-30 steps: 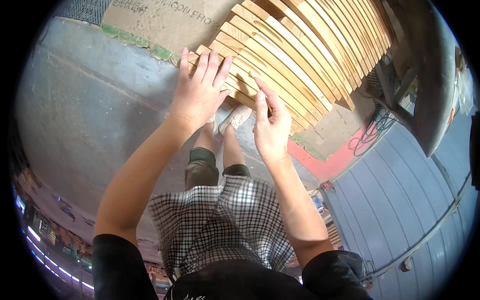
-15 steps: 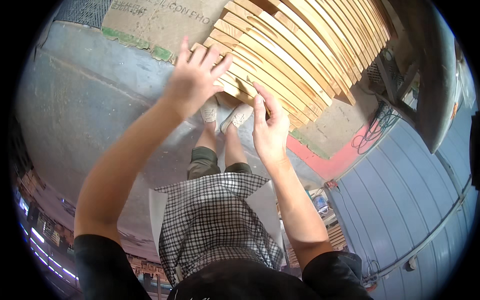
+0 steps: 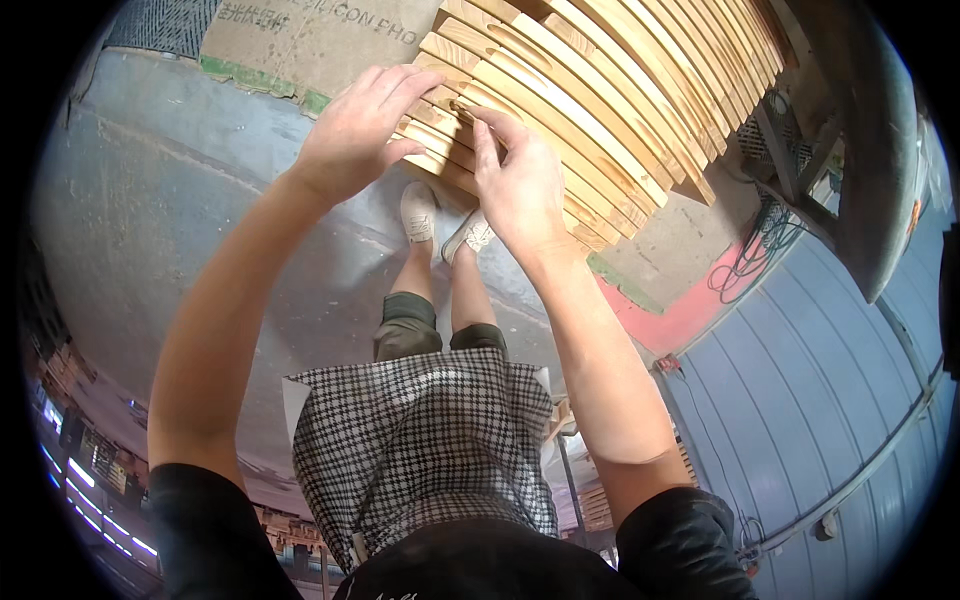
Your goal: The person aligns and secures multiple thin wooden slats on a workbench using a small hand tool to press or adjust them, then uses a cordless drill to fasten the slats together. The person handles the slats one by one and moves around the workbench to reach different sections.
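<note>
A stack of pale wooden boards (image 3: 575, 115) with oval recesses lies in front of me, the boards set side by side in steps. My left hand (image 3: 350, 132) reaches over the left end of the nearest boards. Its fingers are stretched out and its thumb is apart, with nothing in the grasp. My right hand (image 3: 525, 185) is closed in a pinch over the same boards. From its fingertips sticks out the tip of a slim pointed tool (image 3: 459, 107), touching or just above a board near my left fingers. Most of that tool is hidden by the hand, and its kind cannot be made out.
Under the boards lies a printed brown sheet (image 3: 300, 50) with a green edge. A dark curved metal piece (image 3: 870, 150) stands at the right, with coiled cable (image 3: 750, 265) near a blue ribbed wall (image 3: 800, 400). My shoes (image 3: 418, 212) are close to the stack.
My right hand has moved left and farther away along the boards with the slim tool. The left hand has come down, its raised fingers now lowered toward the board ends.
</note>
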Motion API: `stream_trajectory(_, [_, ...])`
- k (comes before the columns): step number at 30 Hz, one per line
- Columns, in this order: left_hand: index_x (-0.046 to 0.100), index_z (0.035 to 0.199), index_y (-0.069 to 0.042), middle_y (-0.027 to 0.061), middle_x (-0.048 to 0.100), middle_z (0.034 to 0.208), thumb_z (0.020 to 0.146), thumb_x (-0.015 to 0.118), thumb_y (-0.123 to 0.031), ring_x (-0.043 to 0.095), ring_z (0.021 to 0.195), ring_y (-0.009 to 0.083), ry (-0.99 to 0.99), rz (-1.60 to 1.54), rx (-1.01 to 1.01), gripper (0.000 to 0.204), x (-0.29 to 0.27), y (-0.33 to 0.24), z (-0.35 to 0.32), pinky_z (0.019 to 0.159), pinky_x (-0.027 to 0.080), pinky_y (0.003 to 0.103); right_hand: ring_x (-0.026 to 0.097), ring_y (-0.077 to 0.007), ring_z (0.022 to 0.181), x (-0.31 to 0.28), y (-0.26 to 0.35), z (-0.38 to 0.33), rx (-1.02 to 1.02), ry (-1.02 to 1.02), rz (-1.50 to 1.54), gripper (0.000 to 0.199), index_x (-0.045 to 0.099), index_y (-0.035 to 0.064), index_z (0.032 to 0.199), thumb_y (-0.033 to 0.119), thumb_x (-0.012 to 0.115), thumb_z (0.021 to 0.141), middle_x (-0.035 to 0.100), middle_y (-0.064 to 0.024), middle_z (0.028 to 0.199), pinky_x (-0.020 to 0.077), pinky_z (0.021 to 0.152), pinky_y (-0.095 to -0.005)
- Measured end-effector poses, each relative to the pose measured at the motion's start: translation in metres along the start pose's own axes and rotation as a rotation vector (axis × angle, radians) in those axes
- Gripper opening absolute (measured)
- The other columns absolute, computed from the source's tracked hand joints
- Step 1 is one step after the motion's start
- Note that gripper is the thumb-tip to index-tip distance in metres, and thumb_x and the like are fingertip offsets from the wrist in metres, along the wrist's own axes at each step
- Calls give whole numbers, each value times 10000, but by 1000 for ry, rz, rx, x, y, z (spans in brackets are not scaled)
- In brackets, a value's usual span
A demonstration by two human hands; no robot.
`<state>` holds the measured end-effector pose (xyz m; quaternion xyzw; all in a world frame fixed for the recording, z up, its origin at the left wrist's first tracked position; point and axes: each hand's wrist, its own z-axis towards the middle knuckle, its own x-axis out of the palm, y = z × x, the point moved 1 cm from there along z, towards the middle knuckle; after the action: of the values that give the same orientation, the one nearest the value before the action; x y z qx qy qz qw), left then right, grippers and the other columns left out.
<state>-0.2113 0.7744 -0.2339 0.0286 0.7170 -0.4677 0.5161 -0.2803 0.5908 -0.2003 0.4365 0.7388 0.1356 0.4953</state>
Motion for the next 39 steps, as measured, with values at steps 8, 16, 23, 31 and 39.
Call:
stream_trajectory(8, [489, 1436, -119, 86, 593, 1292, 692, 830, -127, 536, 1133, 341, -67, -25, -41, 819, 6, -1, -3, 983, 479, 410, 676, -376, 834, 3, -1, 4, -71, -15, -101, 262, 732, 82, 1152, 229, 585, 991, 713, -210, 918, 527, 787, -439])
stream_trajectory(16, [543, 1420, -190, 64, 585, 1265, 725, 814, -159, 545, 1101, 303, -49, 52, 16, 746, 7, 2, -5, 974, 476, 413, 708, -315, 964, -27, -8, 28, -21, 204, 8, 265, 748, 84, 1130, 246, 592, 990, 747, -180, 997, 532, 871, -383])
stream_trajectory(23, [554, 1443, -335, 70, 567, 1258, 828, 755, -200, 537, 1111, 287, 64, 272, 223, 661, 2, 9, 0, 969, 448, 416, 423, -27, 567, -42, -26, -3, 310, 171, 549, 305, 708, 47, 1229, 250, 592, 1032, 466, 67, 672, 405, 486, -212])
stream_trajectory(31, [637, 1321, -252, 94, 549, 1269, 821, 739, -87, 549, 1117, 307, 264, 149, 146, 536, -9, 3, 23, 969, 460, 418, 425, -30, 561, -45, -54, -46, 412, 164, 617, 283, 726, 82, 1216, 252, 597, 1030, 503, 51, 690, 399, 444, -218])
stream_trajectory(39, [646, 1241, -191, 78, 540, 1164, 762, 768, -83, 548, 1094, 299, 316, 114, 19, 506, -17, 0, 28, 933, 464, 415, 427, -28, 526, -60, -50, -66, 444, 180, 667, 265, 728, 110, 1217, 250, 596, 1035, 512, 67, 680, 382, 439, -211])
